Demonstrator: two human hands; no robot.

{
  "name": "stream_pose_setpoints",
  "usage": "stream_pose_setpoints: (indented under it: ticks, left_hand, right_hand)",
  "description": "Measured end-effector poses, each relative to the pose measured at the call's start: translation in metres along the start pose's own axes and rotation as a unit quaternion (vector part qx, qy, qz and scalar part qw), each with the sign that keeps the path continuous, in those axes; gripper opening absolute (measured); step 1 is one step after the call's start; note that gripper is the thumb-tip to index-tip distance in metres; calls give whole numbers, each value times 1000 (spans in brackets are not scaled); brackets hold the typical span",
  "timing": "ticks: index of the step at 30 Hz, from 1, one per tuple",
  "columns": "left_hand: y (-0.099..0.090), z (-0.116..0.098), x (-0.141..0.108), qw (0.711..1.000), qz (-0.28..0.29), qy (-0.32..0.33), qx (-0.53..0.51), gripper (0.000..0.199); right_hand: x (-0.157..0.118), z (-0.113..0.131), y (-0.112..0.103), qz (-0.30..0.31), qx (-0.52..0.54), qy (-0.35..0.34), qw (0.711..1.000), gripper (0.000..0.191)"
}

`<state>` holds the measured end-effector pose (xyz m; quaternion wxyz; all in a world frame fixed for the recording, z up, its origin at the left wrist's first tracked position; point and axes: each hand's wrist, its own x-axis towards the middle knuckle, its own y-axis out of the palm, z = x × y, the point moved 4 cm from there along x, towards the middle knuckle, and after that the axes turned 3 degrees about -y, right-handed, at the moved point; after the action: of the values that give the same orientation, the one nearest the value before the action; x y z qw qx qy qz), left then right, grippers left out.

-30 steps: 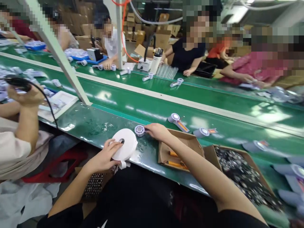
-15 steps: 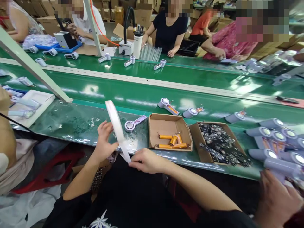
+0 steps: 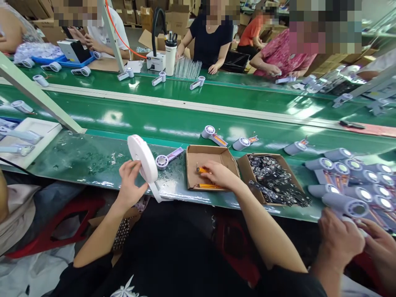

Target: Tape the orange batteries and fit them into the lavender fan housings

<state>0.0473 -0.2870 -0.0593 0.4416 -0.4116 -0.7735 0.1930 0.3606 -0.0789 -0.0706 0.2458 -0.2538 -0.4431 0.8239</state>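
Note:
My left hand (image 3: 132, 181) holds a roll of white tape (image 3: 142, 159) upright over the bench edge, and a loose strip hangs from its lower side. My right hand (image 3: 219, 173) reaches into a shallow cardboard box (image 3: 210, 153), its fingers closed on an orange cylindrical cell (image 3: 201, 169). More orange cells (image 3: 208, 186) lie under and beside that hand. Between the roll and the box, a small lilac fan body (image 3: 162, 162) with an open handle lies on the bench.
A second box (image 3: 260, 194) holds black circuit boards. Grey fan bodies (image 3: 355, 175) are piled at the right, near another person's hands (image 3: 340, 235). More units sit on the green belt (image 3: 148, 117). A white tray (image 3: 46, 132) and slanted post stand left.
My right hand has left the tape's loose end and moved right into the box of orange cells. The roll in my left hand has turned to show its flat side.

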Motion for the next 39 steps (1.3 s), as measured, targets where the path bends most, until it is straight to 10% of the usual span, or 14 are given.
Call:
stream_pose_setpoints:
  ticks: [6,12,23,31,34,39]
  left_hand:
    - [9,-34,-7,985,72,129,84,69]
    - [14,-49,-11,975,105,158,119,73]
    - [5,-72,-6,966,45,177,183,68]
    - [5,-77,0,954,102,208,190,50]
    - [5,-75,2,954,99,222,177,52]
    - [15,-83,-7,974,45,199,94,59]
  right_hand:
    - [-33,47,-6,-155,396,-43,904,56]
    - [-48,86,-21,-258,267,-61,926,60]
    - [-42,88,12,-192,404,-26,894,59]
    - [-42,84,13,-168,380,-16,909,40]
    - [-39,87,24,-196,498,-22,845,37]
    - [-41,101,52,-414,613,-21,673,51]
